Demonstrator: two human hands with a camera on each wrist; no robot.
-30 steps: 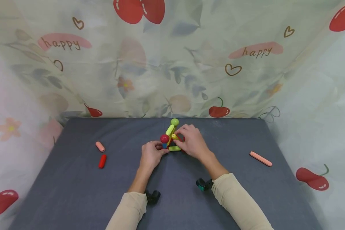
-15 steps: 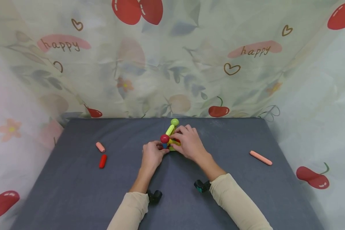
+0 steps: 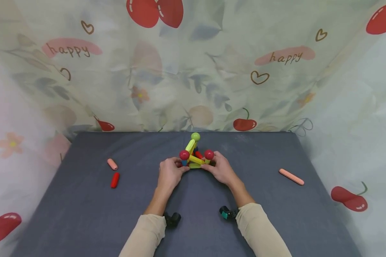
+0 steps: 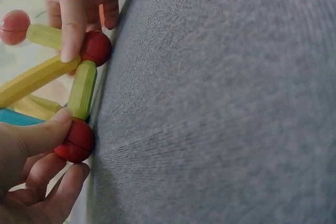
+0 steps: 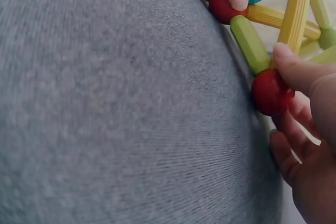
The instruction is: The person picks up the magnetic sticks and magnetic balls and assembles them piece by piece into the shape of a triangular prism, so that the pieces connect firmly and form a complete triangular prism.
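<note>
A frame of coloured building sticks and balls stands near the table's back edge. Two red balls (image 3: 184, 155) top its front corners, and a green ball (image 3: 195, 136) sits at the rear. My left hand (image 3: 169, 173) pinches a lower red ball (image 4: 76, 141) at the front left. At the front right, my right hand (image 3: 223, 169) grips another lower red ball (image 5: 270, 93) between thumb and fingers. A light green stick (image 4: 83, 90) joins these two balls. Slanting from the upper left ball down to the right hand's ball is a yellow stick (image 3: 196, 159).
On the left of the dark table (image 3: 193, 221) lie a short pink stick (image 3: 112, 164) and a red stick (image 3: 115, 180). A longer pink stick (image 3: 291, 177) lies on the right. A patterned curtain (image 3: 180, 89) hangs right behind the table.
My right hand has lowered the yellow stick into a slant across the front, then shifted right to the lower right ball. The upper right red ball has come into sight. My left hand stays put.
</note>
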